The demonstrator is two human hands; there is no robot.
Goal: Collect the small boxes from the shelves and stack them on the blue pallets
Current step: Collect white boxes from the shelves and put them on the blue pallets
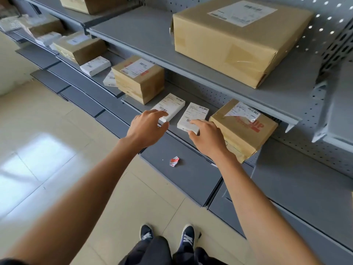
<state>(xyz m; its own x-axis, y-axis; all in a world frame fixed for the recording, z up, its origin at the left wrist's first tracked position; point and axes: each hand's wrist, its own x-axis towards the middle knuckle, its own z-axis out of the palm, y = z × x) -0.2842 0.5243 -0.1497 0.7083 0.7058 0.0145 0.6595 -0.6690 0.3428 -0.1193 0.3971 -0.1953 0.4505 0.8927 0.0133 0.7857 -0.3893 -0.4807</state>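
Two small boxes (172, 106) (194, 116) side by side on the shelf (177, 131) — cartons (139, 79) (246, 127) flanking them.

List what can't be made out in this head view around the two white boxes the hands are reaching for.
- Blue pallets: not in the head view at all.
- Label print on the left white box and right white box: too small to read.
- Near edge of each box: covered by the left hand and right hand, so neither grip can be confirmed.
- Lower part of the brown box: hidden behind the right forearm.
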